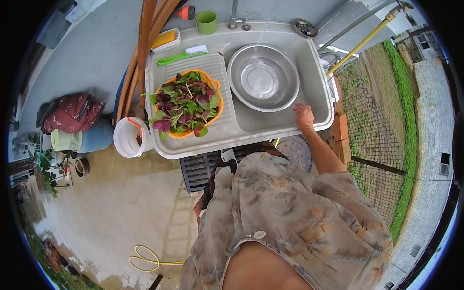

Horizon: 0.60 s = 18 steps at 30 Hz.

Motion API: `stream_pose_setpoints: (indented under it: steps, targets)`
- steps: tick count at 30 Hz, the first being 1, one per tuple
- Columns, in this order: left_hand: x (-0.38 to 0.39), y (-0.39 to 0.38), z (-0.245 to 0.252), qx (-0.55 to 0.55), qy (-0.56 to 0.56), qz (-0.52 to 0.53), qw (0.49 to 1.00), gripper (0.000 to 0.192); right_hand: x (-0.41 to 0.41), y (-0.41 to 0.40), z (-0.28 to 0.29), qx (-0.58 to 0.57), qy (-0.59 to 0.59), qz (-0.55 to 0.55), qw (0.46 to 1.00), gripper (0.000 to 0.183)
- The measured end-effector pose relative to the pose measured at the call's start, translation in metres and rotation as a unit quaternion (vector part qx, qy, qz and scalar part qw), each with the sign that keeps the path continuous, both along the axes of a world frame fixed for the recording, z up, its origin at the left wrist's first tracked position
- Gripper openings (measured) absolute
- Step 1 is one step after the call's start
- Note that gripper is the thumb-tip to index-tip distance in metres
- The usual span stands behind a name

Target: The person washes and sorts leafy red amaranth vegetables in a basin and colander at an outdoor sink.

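My right hand is over the front right rim of the grey stone-like sink, close to a steel basin. Its fingers are loosely bent and hold nothing; whether they touch the basin is unclear. The wide basin sits in the bowl of the sink and appears to hold some clear water. An orange plastic colander on the ribbed drainboard is heaped with red-and-green amaranth leaves. Only a sliver of my left hand or arm shows beside my shirt, low at my side.
Along the sink's back are a green-handled brush, a yellow sponge in a white dish, a green cup, a tap and a metal strainer. A white bucket stands left, near bent brown pipes.
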<state>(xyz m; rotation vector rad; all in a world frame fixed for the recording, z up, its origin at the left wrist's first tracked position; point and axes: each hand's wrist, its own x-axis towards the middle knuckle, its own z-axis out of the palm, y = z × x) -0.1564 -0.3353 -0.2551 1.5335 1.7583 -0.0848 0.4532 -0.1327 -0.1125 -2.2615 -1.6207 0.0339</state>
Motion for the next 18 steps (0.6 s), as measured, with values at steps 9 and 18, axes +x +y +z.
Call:
stream_pose_setpoints:
  steps: [9, 18]
  targets:
    - [0.003, 0.0, 0.015, -0.003, -0.029, 0.014, 0.999, 0.029, -0.002, 0.001, 0.001, -0.005, -0.007, -0.006, 1.0, 0.02]
    - [0.003, -0.011, 0.015, -0.005, -0.057, 0.038, 0.998, 0.03, -0.003, 0.001, 0.0, -0.006, -0.011, -0.009, 1.0, 0.018]
